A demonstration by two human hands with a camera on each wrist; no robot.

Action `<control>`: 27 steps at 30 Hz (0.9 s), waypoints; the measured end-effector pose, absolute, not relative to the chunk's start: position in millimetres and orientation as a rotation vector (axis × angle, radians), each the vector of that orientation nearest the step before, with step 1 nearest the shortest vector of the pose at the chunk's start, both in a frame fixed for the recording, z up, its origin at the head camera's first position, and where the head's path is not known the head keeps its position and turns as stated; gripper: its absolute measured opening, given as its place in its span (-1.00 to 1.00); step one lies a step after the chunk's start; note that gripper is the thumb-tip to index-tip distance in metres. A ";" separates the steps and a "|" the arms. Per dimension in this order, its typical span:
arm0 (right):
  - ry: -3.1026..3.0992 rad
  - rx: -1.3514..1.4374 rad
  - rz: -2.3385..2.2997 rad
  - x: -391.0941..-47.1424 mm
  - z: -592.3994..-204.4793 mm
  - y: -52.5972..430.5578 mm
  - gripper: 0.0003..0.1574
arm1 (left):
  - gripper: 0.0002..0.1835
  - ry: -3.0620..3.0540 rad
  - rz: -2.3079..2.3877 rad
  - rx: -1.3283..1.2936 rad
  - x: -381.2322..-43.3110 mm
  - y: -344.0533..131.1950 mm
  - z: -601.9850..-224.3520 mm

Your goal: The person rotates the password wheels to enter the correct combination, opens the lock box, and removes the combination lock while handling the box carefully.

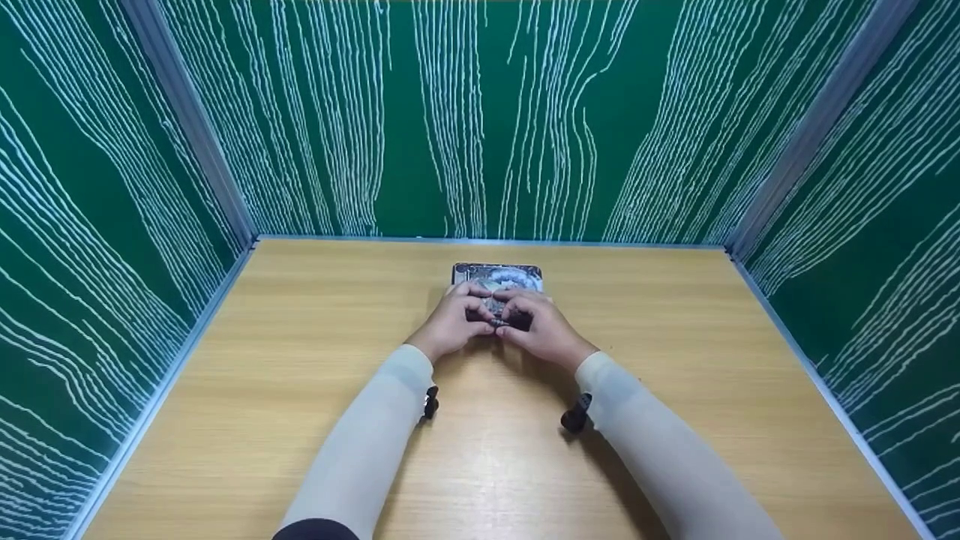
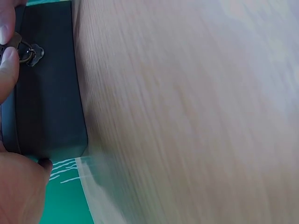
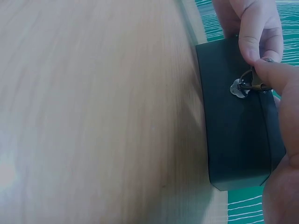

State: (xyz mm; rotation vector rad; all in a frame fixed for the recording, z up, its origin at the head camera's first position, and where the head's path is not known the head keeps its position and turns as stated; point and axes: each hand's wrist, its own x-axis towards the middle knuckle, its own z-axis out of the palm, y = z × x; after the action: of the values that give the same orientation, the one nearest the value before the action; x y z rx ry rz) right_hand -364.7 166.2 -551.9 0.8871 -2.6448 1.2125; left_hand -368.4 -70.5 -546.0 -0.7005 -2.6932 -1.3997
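A small black box (image 2: 49, 93) with a picture-covered lid (image 1: 499, 271) stands on the table at the far middle. On its near face is a metal clasp plate (image 3: 239, 88) with a small bronze padlock (image 3: 258, 85) hooked through it. My left hand (image 1: 448, 324) comes from the left and pinches the padlock by thumb and finger. From the right, my right hand (image 1: 546, 328) also pinches the padlock, its thumb close to the left thumb. Fingers of both hands lie over the lid. Part of the padlock's body is hidden behind the thumbs.
The wooden table (image 1: 480, 465) stretches toward the viewer and to both sides. Green panels with wavy white lines (image 1: 409, 120) enclose its back and sides, and the box stands near the back edge. A black wrist device (image 1: 576, 414) hangs under the right sleeve.
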 end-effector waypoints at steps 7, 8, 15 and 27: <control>-2.667 0.886 1.206 -364.9 -550.2 166.4 -0.82 | -0.95 -2.710 -1.409 -0.678 -369.7 -69.9 -545.8; -2.668 0.889 1.204 -365.0 -550.2 166.5 -0.83 | -0.95 -2.711 -1.410 -0.677 -370.1 -69.9 -546.1; -2.671 0.894 1.201 -365.0 -551.3 167.2 -0.78 | -0.96 -2.722 -1.394 -0.680 -372.6 -69.9 -549.2; -2.639 0.892 1.195 -365.6 -553.8 166.4 -0.79 | -0.95 -2.698 -1.410 -0.684 -370.4 -69.8 -547.9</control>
State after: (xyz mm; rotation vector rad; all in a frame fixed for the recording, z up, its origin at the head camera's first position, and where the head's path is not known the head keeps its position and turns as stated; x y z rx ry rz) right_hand -365.6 166.4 -553.8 0.8917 -2.6392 1.1953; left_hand -370.4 -69.8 -547.9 -0.6844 -2.6983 -1.4101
